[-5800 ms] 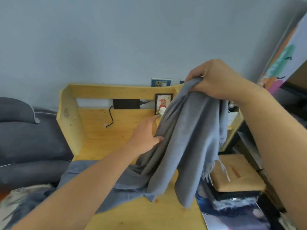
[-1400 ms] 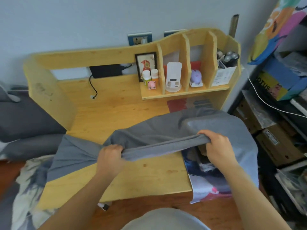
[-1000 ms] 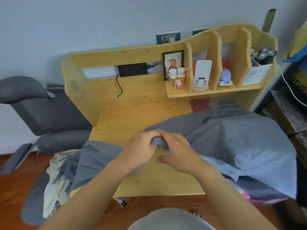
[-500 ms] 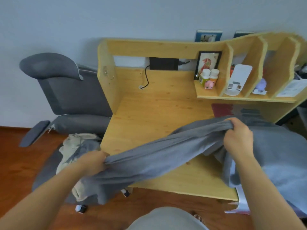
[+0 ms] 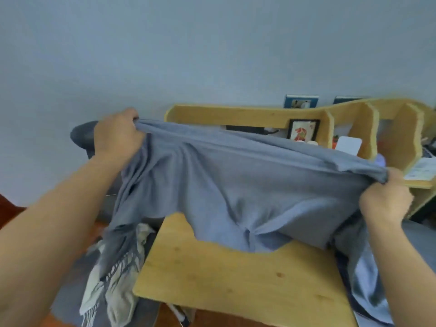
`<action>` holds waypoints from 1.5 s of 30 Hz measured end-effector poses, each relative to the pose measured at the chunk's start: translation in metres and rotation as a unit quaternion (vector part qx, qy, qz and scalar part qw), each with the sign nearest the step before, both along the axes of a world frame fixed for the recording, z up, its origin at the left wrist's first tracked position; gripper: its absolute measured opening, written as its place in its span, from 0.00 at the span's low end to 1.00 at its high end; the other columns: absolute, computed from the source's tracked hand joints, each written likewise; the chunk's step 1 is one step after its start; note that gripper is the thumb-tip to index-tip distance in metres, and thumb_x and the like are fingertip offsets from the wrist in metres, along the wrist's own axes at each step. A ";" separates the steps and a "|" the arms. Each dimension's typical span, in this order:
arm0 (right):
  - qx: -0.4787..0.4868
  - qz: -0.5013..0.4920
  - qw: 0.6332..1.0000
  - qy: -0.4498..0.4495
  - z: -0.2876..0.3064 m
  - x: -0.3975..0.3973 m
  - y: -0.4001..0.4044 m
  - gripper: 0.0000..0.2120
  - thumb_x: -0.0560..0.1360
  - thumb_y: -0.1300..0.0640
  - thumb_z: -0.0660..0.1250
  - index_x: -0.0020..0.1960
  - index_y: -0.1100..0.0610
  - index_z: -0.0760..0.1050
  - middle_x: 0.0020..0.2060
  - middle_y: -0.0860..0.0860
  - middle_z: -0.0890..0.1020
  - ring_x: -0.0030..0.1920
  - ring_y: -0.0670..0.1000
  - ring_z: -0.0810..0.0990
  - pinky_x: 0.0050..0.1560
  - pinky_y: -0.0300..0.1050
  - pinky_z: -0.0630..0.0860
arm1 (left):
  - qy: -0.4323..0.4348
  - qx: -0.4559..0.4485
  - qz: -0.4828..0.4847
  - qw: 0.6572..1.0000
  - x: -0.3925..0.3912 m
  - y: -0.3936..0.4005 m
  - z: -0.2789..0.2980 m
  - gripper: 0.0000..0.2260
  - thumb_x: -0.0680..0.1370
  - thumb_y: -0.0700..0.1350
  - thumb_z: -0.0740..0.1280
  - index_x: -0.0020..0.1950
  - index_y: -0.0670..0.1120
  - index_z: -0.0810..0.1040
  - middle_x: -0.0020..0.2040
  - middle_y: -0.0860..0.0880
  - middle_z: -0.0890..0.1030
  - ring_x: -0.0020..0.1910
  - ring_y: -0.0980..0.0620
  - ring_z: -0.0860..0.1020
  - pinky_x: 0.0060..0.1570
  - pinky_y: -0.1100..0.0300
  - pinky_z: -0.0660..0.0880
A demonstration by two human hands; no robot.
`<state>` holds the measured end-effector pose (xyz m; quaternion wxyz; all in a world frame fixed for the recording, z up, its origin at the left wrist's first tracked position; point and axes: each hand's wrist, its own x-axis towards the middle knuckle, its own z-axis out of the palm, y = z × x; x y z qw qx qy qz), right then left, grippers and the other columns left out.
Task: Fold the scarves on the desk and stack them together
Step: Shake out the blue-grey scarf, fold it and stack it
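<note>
Behind a pale wooden desk [image 5: 236, 277] a plain grey-blue wall is seen. Above the desktop a grey scarf [image 5: 236, 182] is held stretched, its top edge bunched in the closed left hand [image 5: 118, 138] and the closed right hand [image 5: 387, 197]. Soft folds sag to the wood at the middle, and a fringed end [image 5: 118, 267] hangs off the left edge. No legible writing can be made out; a small framed picture [image 5: 303, 131] is blurred.

A pale wooden desk [image 5: 236, 279] carries the load. The grey scarf [image 5: 247, 197] sags onto its top toward 12 o'clock. At 2 o'clock a divided shelf [image 5: 368, 128] holds a small framed picture [image 5: 303, 132] and papers [image 5: 422, 171].
</note>
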<state>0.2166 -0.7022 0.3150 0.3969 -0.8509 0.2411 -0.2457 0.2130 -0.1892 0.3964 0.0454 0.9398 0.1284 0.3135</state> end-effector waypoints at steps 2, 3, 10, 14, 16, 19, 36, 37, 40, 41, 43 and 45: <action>0.061 -0.039 0.996 -0.054 0.003 0.002 -0.005 0.12 0.82 0.62 0.55 0.61 0.59 0.74 0.58 0.65 0.79 0.58 0.67 0.77 0.54 0.55 0.72 | 0.044 0.086 -0.035 0.995 0.003 0.005 0.000 0.03 0.77 0.40 0.66 0.50 0.42 0.75 0.37 0.39 0.78 0.34 0.38 0.75 0.34 0.46 0.75; 0.087 -0.051 0.992 -0.074 0.001 0.000 -0.006 0.13 0.81 0.61 0.55 0.60 0.58 0.74 0.57 0.63 0.79 0.59 0.65 0.77 0.53 0.51 0.71 | 0.093 0.117 -0.050 0.987 0.002 0.012 -0.011 0.02 0.78 0.40 0.66 0.49 0.43 0.75 0.35 0.42 0.76 0.31 0.42 0.73 0.32 0.46 0.76; 0.047 -0.011 0.999 0.009 -0.041 -0.018 -0.019 0.16 0.79 0.66 0.55 0.59 0.55 0.76 0.49 0.55 0.77 0.52 0.60 0.76 0.56 0.55 0.74 | 0.468 0.199 -0.093 0.856 -0.074 0.019 -0.173 0.10 0.79 0.57 0.62 0.58 0.58 0.74 0.56 0.55 0.81 0.56 0.51 0.79 0.50 0.54 0.69; -0.091 0.169 0.969 0.155 -0.092 -0.035 -0.025 0.19 0.75 0.71 0.60 0.57 0.53 0.80 0.47 0.56 0.81 0.49 0.60 0.77 0.47 0.49 0.72 | 0.571 0.023 -0.048 0.819 -0.138 0.007 -0.273 0.05 0.80 0.54 0.63 0.54 0.56 0.73 0.55 0.52 0.79 0.58 0.47 0.78 0.48 0.55 0.68; -0.141 0.230 0.936 0.227 -0.122 -0.042 -0.037 0.20 0.74 0.71 0.62 0.58 0.52 0.82 0.52 0.57 0.84 0.52 0.61 0.81 0.48 0.50 0.74 | 0.511 -0.080 0.010 0.856 -0.159 0.006 -0.303 0.05 0.79 0.50 0.63 0.44 0.53 0.71 0.45 0.53 0.77 0.48 0.48 0.78 0.42 0.55 0.70; -0.193 0.276 0.881 0.332 -0.144 -0.048 -0.052 0.21 0.75 0.69 0.61 0.59 0.50 0.83 0.55 0.56 0.84 0.57 0.61 0.81 0.56 0.52 0.77 | 0.398 -0.141 0.040 0.906 -0.174 0.001 -0.325 0.07 0.77 0.42 0.63 0.42 0.53 0.74 0.43 0.50 0.77 0.43 0.46 0.77 0.40 0.52 0.76; -0.149 0.469 0.829 0.266 -0.099 -0.064 0.012 0.11 0.74 0.66 0.71 0.43 0.51 0.84 0.40 0.46 0.82 0.44 0.47 0.80 0.44 0.41 0.72 | 0.331 -0.480 -0.137 0.800 -0.137 -0.170 -0.249 0.19 0.80 0.42 0.70 0.71 0.47 0.71 0.63 0.46 0.73 0.60 0.43 0.78 0.55 0.59 0.74; -0.164 0.478 0.826 0.248 -0.091 -0.066 0.016 0.11 0.74 0.66 0.70 0.45 0.50 0.84 0.41 0.47 0.82 0.45 0.47 0.79 0.46 0.42 0.73 | 0.370 -0.454 -0.198 0.786 -0.137 -0.201 -0.255 0.25 0.80 0.46 0.70 0.76 0.48 0.67 0.68 0.48 0.69 0.66 0.48 0.74 0.61 0.62 0.71; -0.197 0.488 0.820 0.224 -0.069 -0.071 0.015 0.14 0.75 0.68 0.67 0.49 0.51 0.85 0.41 0.48 0.77 0.44 0.46 0.76 0.49 0.48 0.74 | 0.354 -0.299 -0.253 0.849 -0.129 -0.255 -0.263 0.33 0.80 0.53 0.68 0.82 0.52 0.58 0.74 0.52 0.64 0.75 0.52 0.61 0.74 0.55 0.61; -0.207 0.489 0.816 0.228 -0.063 -0.073 0.011 0.15 0.76 0.68 0.66 0.50 0.51 0.85 0.41 0.48 0.75 0.44 0.46 0.75 0.50 0.48 0.74 | 0.331 -0.230 -0.236 0.884 -0.122 -0.260 -0.264 0.31 0.80 0.54 0.68 0.81 0.53 0.60 0.73 0.52 0.66 0.74 0.50 0.61 0.75 0.53 0.60; -0.216 0.493 0.809 0.238 -0.056 -0.075 0.000 0.16 0.77 0.66 0.65 0.52 0.48 0.85 0.41 0.49 0.74 0.44 0.45 0.75 0.50 0.48 0.74 | 0.311 -0.125 -0.211 0.918 -0.109 -0.252 -0.268 0.22 0.80 0.54 0.66 0.74 0.54 0.71 0.67 0.52 0.73 0.71 0.49 0.67 0.76 0.49 0.58; -0.209 0.492 0.813 0.229 -0.055 -0.079 -0.010 0.15 0.79 0.64 0.65 0.54 0.46 0.84 0.41 0.48 0.74 0.43 0.45 0.75 0.50 0.46 0.74 | 0.342 -0.086 -0.215 0.911 -0.101 -0.232 -0.270 0.10 0.82 0.51 0.64 0.61 0.53 0.79 0.58 0.52 0.80 0.65 0.49 0.74 0.76 0.47 0.57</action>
